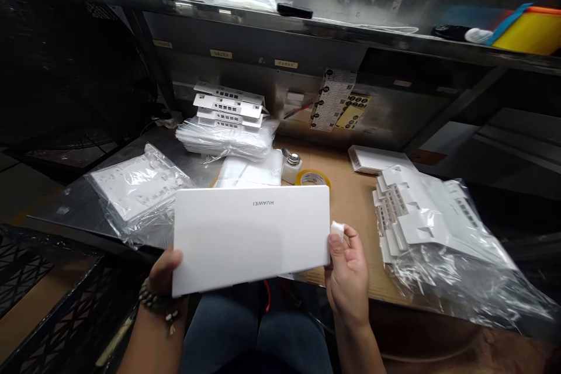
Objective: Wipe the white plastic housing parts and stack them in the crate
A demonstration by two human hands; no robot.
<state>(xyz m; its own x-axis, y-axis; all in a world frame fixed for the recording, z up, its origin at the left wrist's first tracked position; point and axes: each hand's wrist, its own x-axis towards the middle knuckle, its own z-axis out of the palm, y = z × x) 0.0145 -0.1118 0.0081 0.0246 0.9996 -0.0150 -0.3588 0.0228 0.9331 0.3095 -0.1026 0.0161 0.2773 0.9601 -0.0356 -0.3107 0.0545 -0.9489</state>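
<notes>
A flat white plastic cover [249,236] marked HUAWEI is held up in front of me over my lap. My left hand [163,272] grips its lower left corner, thumb on the face. My right hand [346,266] steadies the cover's right edge while its fingers pinch a small white wad [337,229]. A bead bracelet sits on my left wrist.
Stacks of white housings lie around: bagged ones at the right [421,216], a bagged pile at the left [135,184], and a stack at the back [228,108]. A small dispenser bottle [291,165] and a tape roll [312,177] stand mid-table. A black crate [39,304] is at my left.
</notes>
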